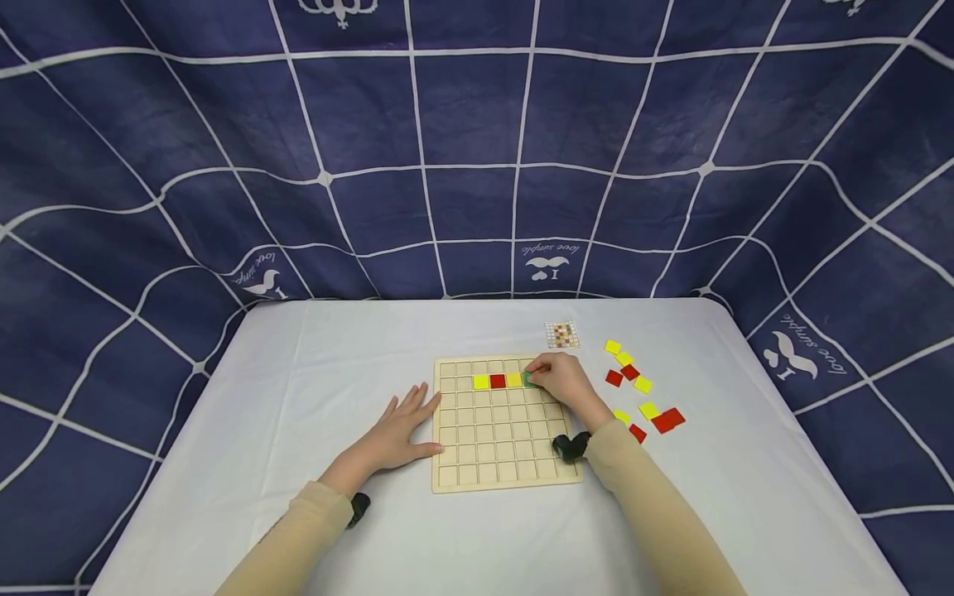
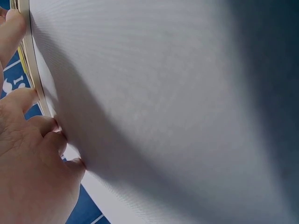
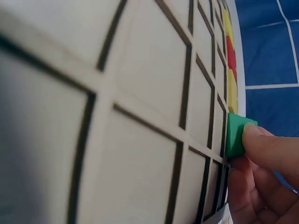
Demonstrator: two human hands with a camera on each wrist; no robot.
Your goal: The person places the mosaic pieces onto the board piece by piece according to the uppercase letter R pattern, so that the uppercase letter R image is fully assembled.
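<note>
– So, surface and room?
– Table (image 1: 358, 331) under a white cloth, faint creases. Navy curtain (image 1: 469, 108) with white grid lines behind it and down both sides.
– Tile position?
– Green tile (image 3: 235, 135) is at the upper right part of the wooden grid board (image 1: 501, 454), just right of a yellow tile (image 1: 514, 380). Same row, going left: red tile (image 1: 497, 382), then another yellow. Can't tell if the green one is fully seated.
– Orientation?
– Face looks square, sides about equal, so neither axis reads longer. Edges run roughly with the grid lines. The coloured row runs left-right across the board.
– Fingers?
– Right hand (image 1: 561, 379) pinches the green tile, thumb on one side, fingertips on the other. Left hand (image 1: 395, 437) lies spread, fingers extended, thumb and a fingertip touching the board's left edge.
– Other parts?
– Loose red and yellow tiles (image 1: 629, 372) scattered right of the board, some touching. Small printed card (image 1: 562, 334) beyond its far edge, grid with coloured squares.
– Any text?
– Curtain says "love simple" and "I", with a heart and moustache; upside down at the back. Crown-like motif up top. Card print too small to read.
</note>
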